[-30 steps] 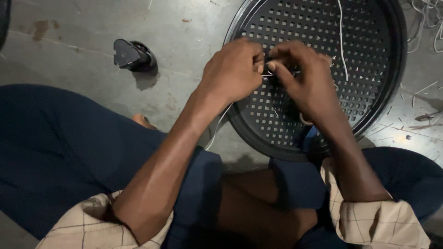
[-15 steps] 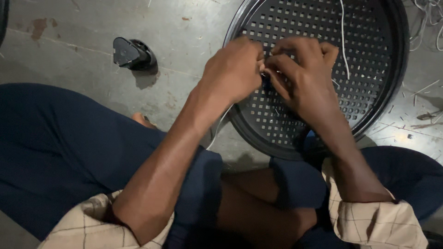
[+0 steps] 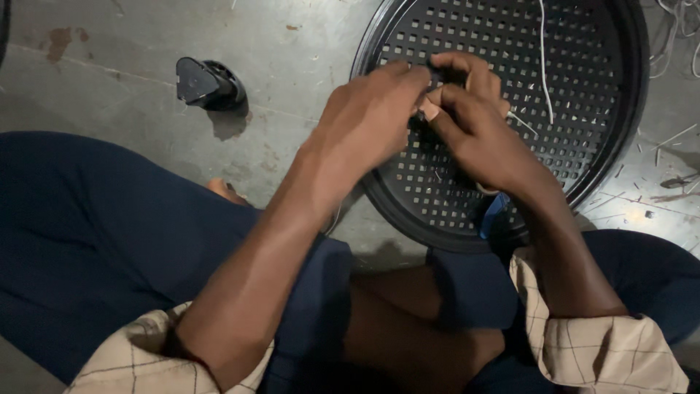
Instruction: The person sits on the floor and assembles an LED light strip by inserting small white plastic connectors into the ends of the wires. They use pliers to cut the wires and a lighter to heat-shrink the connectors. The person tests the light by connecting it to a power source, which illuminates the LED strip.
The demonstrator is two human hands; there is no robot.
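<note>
Left hand (image 3: 372, 120) and right hand (image 3: 474, 124) pinch together on a small dark part, mostly hidden, over the round black perforated metal tray (image 3: 620, 146) on the floor. Tray: likely rigid, light; grip its rim.

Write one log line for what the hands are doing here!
left hand: pinching small dark piece | right hand: pinching same piece | under: round black perforated tray | nearby: black plug

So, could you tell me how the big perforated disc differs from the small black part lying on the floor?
The perforated disc is wide, flat and round, full of square holes; the small black part is compact, chunky and angular. Both hands, the left hand and the right hand, work over the disc; the part lies alone, untouched. Both are dark and rest on the concrete floor.
</note>
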